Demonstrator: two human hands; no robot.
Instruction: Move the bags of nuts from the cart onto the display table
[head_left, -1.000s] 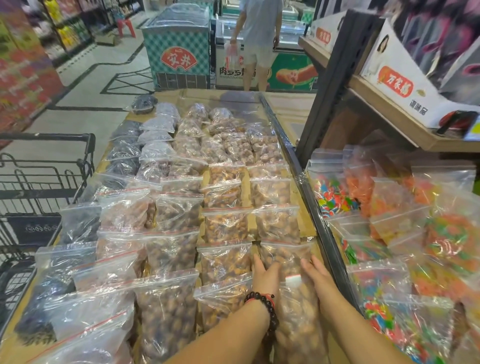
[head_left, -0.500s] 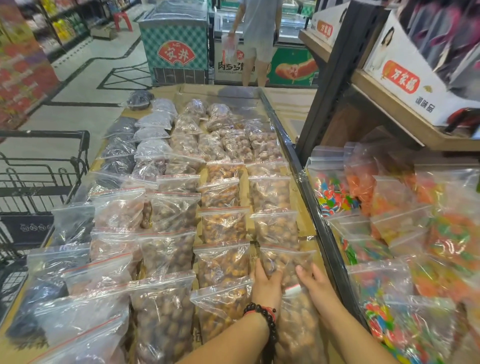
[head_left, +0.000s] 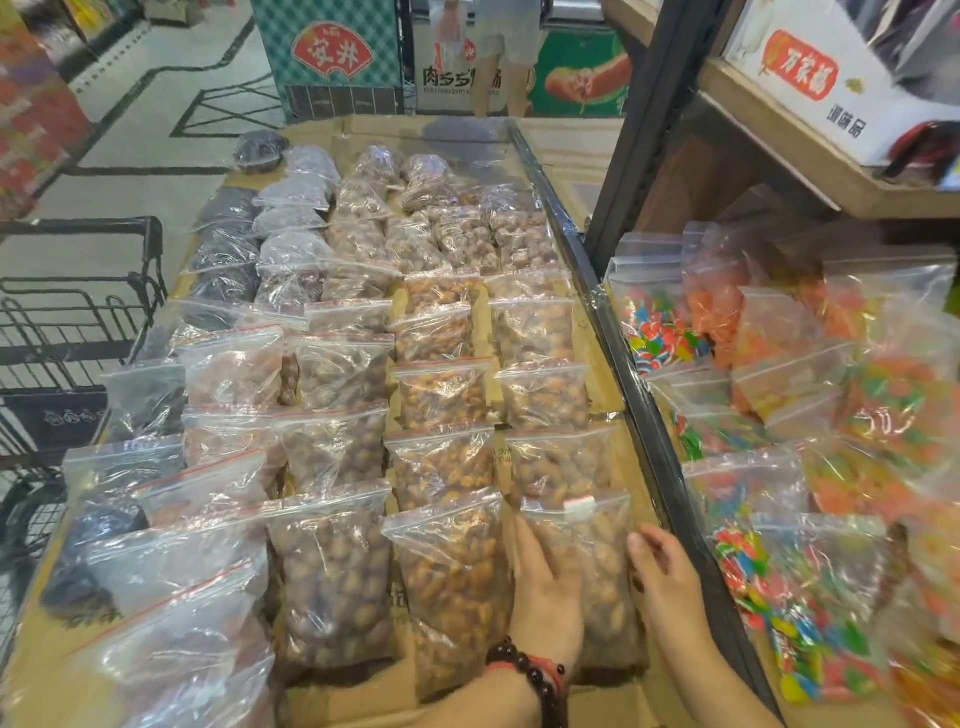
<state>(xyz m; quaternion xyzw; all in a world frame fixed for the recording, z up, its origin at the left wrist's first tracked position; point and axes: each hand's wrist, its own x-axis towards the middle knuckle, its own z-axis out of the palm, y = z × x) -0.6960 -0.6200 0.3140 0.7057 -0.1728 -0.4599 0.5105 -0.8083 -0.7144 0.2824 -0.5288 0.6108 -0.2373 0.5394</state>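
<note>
Rows of clear zip bags of nuts cover the cardboard-lined display table (head_left: 605, 379). The nearest bag in the right-hand column (head_left: 602, 566) lies flat with a white label at its red seal. My left hand (head_left: 545, 587), with a dark bead bracelet at the wrist, rests flat on that bag's left half. My right hand (head_left: 667, 582) sits at the bag's right edge with its fingers slightly bent, touching the plastic. The black wire cart (head_left: 67, 322) stands at the left of the table; I cannot tell what is inside it.
A black rail (head_left: 649, 441) bounds the table on the right; beyond it lie bags of coloured candy (head_left: 779, 519). A dark shelf post (head_left: 649, 130) rises at the back right. A person (head_left: 498, 52) stands by the freezers (head_left: 332, 57) beyond the table.
Both hands have slid back toward me along the nearest right-column bag. My right hand has moved from on top of the bag to its right edge.
</note>
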